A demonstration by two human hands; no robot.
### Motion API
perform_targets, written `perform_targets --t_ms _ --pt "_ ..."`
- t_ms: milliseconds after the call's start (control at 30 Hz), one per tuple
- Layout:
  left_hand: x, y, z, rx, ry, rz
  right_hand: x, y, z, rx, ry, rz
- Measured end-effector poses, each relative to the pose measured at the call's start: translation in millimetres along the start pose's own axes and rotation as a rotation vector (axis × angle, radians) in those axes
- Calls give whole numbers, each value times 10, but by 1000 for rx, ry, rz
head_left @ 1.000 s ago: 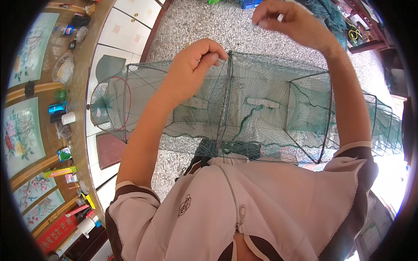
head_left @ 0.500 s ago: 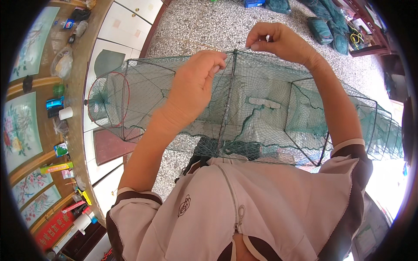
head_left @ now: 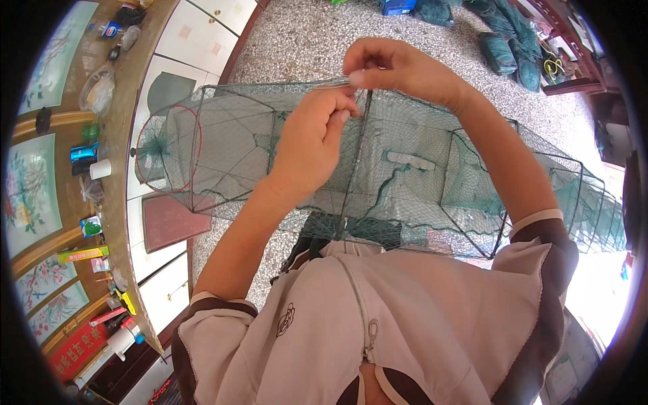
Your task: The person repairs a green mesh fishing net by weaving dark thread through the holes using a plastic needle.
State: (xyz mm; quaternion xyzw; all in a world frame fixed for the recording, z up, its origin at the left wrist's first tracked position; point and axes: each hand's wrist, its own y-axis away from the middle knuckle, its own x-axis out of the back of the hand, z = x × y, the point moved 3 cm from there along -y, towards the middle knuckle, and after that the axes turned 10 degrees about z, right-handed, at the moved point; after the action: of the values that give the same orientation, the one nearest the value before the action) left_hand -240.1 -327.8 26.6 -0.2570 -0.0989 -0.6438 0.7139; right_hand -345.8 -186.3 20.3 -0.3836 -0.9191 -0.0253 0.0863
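Note:
A long fish trap (head_left: pixel 405 196) of green mesh over dark square wire frames stretches across in front of my body. My left hand (head_left: pixel 314 135) is closed at its far upper edge, fingertips pinched on the mesh beside a middle frame bar (head_left: pixel 356 155). Just beyond, my right hand (head_left: pixel 398 71) is closed in a pinch, with thumb and forefinger almost touching the left fingertips. A thin pale thread (head_left: pixel 332 86) runs by the right fingertips; its exact hold is partly hidden. At the trap's left end, a red ring (head_left: pixel 200 145) surrounds gathered mesh.
On the left runs a long wooden cabinet top (head_left: pixel 128 223) bearing a white cup (head_left: pixel 100 169), a plastic bag (head_left: pixel 98 91) and small packages. Folded green nets (head_left: pixel 516 54) and a blue box (head_left: pixel 399 7) lie on the speckled floor at the far right.
My right hand has moved left, from beyond the middle frame bar to beside my left fingertips. The left hand has shifted slightly right and nearer my body.

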Motion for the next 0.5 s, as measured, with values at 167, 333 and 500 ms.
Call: perform_targets --t_ms 167,333,500 --pt "1 30 28 -65 19 13 -70 -1 -39 282 475 190" --pt "1 21 3 -8 91 -1 -419 -115 -409 419 515 344" --pt "-77 -134 135 -58 -138 17 -92 -461 -849 418 549 477"
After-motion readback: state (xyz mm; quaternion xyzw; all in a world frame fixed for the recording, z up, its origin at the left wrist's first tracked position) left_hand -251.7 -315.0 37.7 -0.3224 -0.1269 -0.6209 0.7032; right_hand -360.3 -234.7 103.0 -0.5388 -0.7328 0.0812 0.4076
